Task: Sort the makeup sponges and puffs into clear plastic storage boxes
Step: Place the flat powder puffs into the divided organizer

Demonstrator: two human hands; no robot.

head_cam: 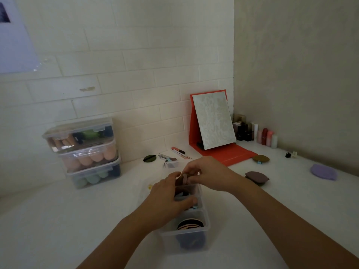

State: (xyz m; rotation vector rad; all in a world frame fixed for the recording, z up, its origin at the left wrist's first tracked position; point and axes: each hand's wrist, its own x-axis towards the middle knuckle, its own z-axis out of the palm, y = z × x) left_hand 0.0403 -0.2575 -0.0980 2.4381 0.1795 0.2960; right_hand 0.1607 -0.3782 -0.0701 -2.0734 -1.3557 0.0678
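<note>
An open clear plastic box [186,235] stands on the white table in front of me, with several round puffs on edge inside it. Both hands are at its far end. My left hand [171,199] and my right hand [206,175] pinch the same brown puff [182,178], held upright just above the box. A stack of three lidded clear boxes [85,152] full of peach, green and dark sponges stands at the left by the wall. Loose puffs lie to the right: a mauve one [256,176], an olive one [261,158] and a lilac one [323,171].
A red folding mirror [213,123] stands against the tiled wall. Cosmetic bottles and lipsticks [256,133] line the back right corner. Pens and a dark green puff [149,158] lie behind the box, beside a small clear lid [172,164]. A black hair clip [288,154] is at the right.
</note>
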